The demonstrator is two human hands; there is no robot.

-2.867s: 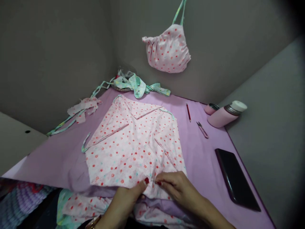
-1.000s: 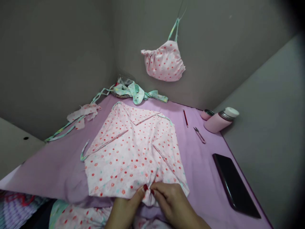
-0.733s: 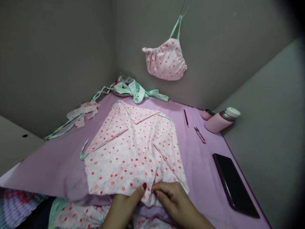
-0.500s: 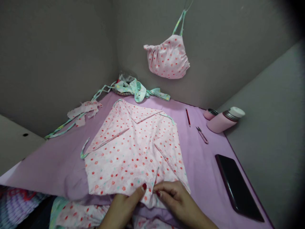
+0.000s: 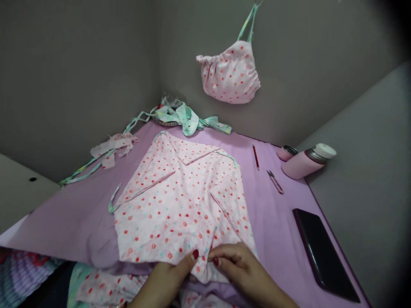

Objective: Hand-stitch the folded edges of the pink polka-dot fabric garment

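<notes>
A pink cloth with red and teal dots lies spread over the purple table cover, its corners folded inward. At its near edge my left hand pinches the cloth, thumb on top. My right hand pinches the same edge right beside it, fingers curled onto the cloth. The fingertips of both hands almost touch, and the cloth puckers into a small fold between them. More of the same dotted cloth hangs below the table edge near my lap.
A black phone lies at the right. Small thread snips, a red pen and a pink flask with its cup sit at the back right. Teal strips and scraps lie at the back. A dotted pouch hangs on the wall.
Both hands have stayed pinched on the cloth's near edge with small finger shifts, and the pucker between them has changed shape slightly. The view has drifted a little.
</notes>
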